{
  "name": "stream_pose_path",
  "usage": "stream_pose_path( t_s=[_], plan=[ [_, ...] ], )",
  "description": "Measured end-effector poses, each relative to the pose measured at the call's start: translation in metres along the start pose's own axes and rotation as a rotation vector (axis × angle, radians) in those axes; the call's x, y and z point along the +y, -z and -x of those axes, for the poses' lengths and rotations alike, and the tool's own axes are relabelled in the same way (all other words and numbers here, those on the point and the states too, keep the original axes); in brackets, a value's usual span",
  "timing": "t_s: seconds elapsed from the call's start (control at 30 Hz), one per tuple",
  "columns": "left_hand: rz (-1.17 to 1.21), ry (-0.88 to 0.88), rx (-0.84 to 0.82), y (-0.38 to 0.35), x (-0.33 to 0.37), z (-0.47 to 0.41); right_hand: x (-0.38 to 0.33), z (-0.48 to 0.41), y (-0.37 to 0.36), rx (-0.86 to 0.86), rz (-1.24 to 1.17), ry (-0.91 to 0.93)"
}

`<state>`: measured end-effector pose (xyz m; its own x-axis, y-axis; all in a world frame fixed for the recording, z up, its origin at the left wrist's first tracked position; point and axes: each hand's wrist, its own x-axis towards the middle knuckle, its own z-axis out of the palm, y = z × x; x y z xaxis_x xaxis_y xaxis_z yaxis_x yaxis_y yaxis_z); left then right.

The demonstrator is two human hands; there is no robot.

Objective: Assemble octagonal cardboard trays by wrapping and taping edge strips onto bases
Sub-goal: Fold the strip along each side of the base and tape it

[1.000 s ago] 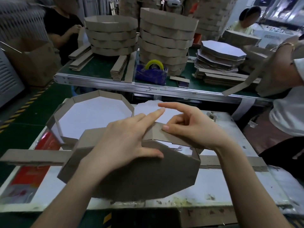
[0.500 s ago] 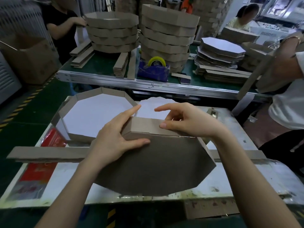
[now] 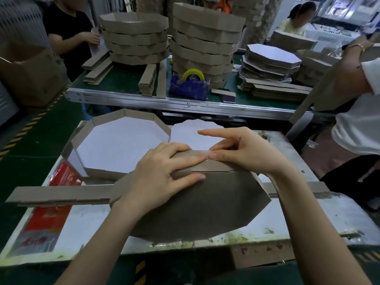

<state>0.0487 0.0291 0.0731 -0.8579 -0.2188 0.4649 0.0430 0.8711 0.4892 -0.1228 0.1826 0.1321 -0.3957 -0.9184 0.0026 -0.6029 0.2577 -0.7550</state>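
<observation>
**Workpiece.** A brown octagonal cardboard base (image 3: 195,208) sits underside up and tipped toward the wearer, with its near edge on the scuffed white table top (image 3: 308,219). A brown cardboard edge strip (image 3: 218,166) stands along the far side of the base, its lower edge meeting the base edge.

**Left hand** (image 3: 162,179). The fingers are straight and close together, laid flat over the outer face of the edge strip. The thumb presses on the base just below the seam.

**Right hand** (image 3: 244,153). The thumb tip is on the strip face, just beside the left fingertips. The other fingers curl over the strip's top edge behind it, so the strip is pinched. The index finger is extended and touches nothing.

**Handling (judgement).**
- The board is probably light, and stiff across its flat panels.
- It is likely weak at the scored folds.
- The strip would likely spring open if released.
- The best hold looks like a fold corner, thumb outside and fingers inside.
- The matte surface should grip well, but a hard pinch would crush it.
- Whether there is tape on the joint cannot be told.

**Nearby.**
- A finished brown-walled octagonal tray with a white floor (image 3: 102,173) lies to the left.
- White octagonal sheets (image 3: 193,130) lie behind the workpiece.
- Flat brown cardboard strips (image 3: 57,194) lie across the table under the workpiece.
- A blue tape dispenser with a yellow roll (image 3: 189,88) stands on the green conveyor beyond, well apart from the workpiece.
</observation>
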Motion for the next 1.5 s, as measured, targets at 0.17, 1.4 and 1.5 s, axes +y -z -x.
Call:
stream_pose_path(
  t_s=[0.17, 1.4, 1.5],
  plan=[
    [-0.005, 0.006, -0.042, 0.001, 0.005, -0.003, 0.005, 0.003, -0.007, 0.036, -0.151, -0.024],
    [-0.08, 0.045, -0.062, -0.005, 0.004, -0.025, -0.008, 0.043, -0.061, 0.579, -0.886, -0.187],
    [-0.128, 0.022, -0.076, -0.006, 0.003, -0.026, -0.009, 0.05, -0.064, 0.566, -0.88, -0.186]
  ],
)
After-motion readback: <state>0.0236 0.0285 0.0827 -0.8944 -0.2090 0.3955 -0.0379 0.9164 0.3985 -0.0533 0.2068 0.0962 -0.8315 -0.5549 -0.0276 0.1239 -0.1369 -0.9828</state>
